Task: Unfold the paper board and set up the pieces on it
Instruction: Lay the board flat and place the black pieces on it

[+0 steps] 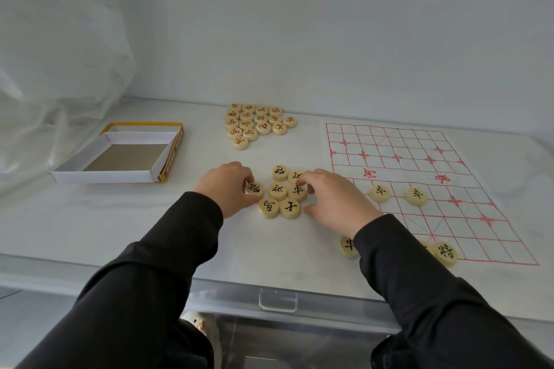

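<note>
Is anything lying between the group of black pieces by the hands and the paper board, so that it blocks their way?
Nothing visible on the table does. Between the black pieces and the paper board there is only the person's own right hand, whose fingers touch the group's right side.

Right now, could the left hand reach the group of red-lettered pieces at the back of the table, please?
Probably yes: only bare table lies between the left hand and the red-lettered pieces. It seems to pinch a black-lettered piece, though, so it should release that first.
</note>
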`<action>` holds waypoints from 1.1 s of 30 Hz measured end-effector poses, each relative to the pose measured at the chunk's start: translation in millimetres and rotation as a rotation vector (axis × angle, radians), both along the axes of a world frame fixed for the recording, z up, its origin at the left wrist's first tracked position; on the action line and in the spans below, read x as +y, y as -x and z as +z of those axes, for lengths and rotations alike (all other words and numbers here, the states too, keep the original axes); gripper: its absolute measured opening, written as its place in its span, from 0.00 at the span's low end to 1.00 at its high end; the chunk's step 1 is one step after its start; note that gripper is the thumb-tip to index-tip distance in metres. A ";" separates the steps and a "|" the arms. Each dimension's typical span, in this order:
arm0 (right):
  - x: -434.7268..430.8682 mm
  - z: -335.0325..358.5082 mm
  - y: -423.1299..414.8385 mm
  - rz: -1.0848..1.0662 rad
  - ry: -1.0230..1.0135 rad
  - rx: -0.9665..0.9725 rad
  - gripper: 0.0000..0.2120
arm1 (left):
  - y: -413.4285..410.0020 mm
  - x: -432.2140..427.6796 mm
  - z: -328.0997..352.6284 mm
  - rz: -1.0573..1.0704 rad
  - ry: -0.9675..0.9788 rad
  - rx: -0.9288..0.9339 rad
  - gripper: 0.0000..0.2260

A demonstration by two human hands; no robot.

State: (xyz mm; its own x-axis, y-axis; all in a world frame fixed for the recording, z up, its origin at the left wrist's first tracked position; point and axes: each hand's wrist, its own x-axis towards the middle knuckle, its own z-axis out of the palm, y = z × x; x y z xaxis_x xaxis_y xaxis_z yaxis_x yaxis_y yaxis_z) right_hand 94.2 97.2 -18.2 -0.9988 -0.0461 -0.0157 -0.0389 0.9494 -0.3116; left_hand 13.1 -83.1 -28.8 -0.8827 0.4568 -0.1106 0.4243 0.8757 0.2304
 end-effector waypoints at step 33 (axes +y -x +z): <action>3.4 10.6 -3.7 -0.006 0.177 -0.040 0.05 | -22.8 15.8 5.5 -0.152 0.029 -0.093 0.24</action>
